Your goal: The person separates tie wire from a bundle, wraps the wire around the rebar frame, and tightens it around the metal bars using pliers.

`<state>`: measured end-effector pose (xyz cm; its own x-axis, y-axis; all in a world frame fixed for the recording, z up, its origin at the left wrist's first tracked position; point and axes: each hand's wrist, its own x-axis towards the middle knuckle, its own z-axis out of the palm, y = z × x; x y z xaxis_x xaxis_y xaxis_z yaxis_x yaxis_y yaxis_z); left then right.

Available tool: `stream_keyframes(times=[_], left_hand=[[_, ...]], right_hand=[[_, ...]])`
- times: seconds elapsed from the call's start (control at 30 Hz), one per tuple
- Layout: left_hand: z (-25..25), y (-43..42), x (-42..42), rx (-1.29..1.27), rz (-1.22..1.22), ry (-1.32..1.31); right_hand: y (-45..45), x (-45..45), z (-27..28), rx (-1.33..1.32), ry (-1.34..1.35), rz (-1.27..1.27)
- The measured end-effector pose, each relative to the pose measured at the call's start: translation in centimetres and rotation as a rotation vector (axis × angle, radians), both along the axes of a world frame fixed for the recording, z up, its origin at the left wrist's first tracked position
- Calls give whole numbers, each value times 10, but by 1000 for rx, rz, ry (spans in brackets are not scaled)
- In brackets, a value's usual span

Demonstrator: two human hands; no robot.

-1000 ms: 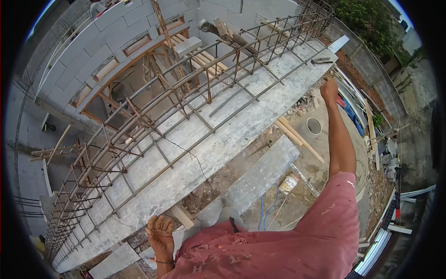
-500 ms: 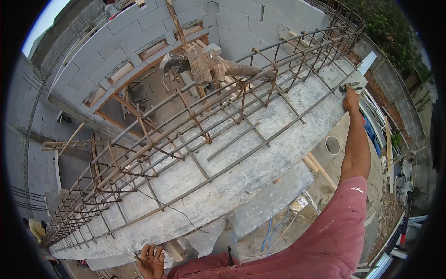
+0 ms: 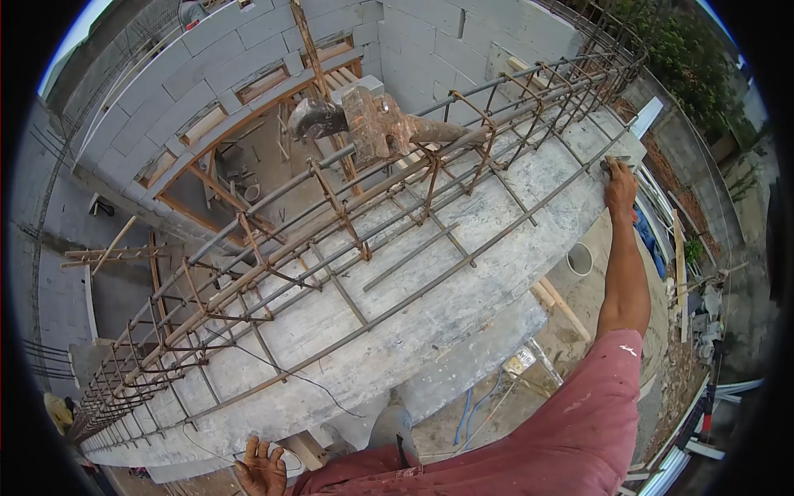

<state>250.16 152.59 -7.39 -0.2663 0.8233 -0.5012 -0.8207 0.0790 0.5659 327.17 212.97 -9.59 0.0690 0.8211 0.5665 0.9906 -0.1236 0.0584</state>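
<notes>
My right hand [image 3: 622, 188] reaches out at the right, over the far edge of the concrete-smeared formwork board [image 3: 463, 289]. Its fingers are closed around a small dark metal hand tool [image 3: 610, 163], mostly hidden by the hand. At the bottom, my left hand [image 3: 261, 471] is palm up beside the board's near edge, fingers apart and slightly curled. A thin tie wire [image 3: 203, 445] runs close to it; whether they touch I cannot tell. Along the board lies a rebar cage [image 3: 339, 202] with rusty stirrups. A dirty hammer [image 3: 372, 124] rests across its upper bars.
A grey block wall [image 3: 223, 66] with framed openings stands behind the cage. Below the board are a white bucket [image 3: 580, 259], a wooden pole [image 3: 566, 310] and blue cord [image 3: 467, 417]. Rubble and metal strips [image 3: 657, 194] line the right side.
The view has shifted slightly. My right hand has turned a little, covering more of the tool it holds. My left hand stays low by the board, palm up.
</notes>
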Motion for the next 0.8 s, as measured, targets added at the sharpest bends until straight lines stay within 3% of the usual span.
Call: stream_keyframes(times=[0.1, 0.17, 0.23, 0.3, 0.37, 0.43, 0.53, 0.57, 0.6, 0.63, 0.7, 0.77, 0.8], left_hand=[[-6, 7, 3, 88, 16, 100], [-5, 5, 3, 100, 12, 65], [-3, 3, 2, 163, -29, 69], [-3, -3, 1, 172, -27, 49], [-5, -7, -2, 235, -34, 27], [-5, -10, -6, 232, -24, -7], [-1, -15, -14, 319, -141, -45], [1, -17, -17, 333, -136, -55], [0, -21, -24, 351, -175, -85], [7, -21, -26, 386, -211, -100], [17, -22, -36, 423, -275, -102], [15, -33, -47, 463, -288, -138], [15, -41, -53, 471, -211, -143]], right_hand=[[-11, -19, 16, 201, 80, 61], [-21, -31, 35, 470, 273, 212], [-36, -42, 61, 438, 405, 126], [-48, -53, 91, 444, 841, 235], [-57, -61, 124, 404, 810, 266], [-72, -78, 159, 228, 649, 195], [-101, -118, 193, 185, 1020, 383], [-126, -147, 205, 145, 1346, 382], [-135, -140, 200, 79, 1577, 588], [-163, -157, 205, -192, 1825, 903], [-235, -235, 209, -144, 2197, 906], [-291, -282, 184, -526, 2148, 1396], [-336, -325, 177, -470, 2217, 1178]])
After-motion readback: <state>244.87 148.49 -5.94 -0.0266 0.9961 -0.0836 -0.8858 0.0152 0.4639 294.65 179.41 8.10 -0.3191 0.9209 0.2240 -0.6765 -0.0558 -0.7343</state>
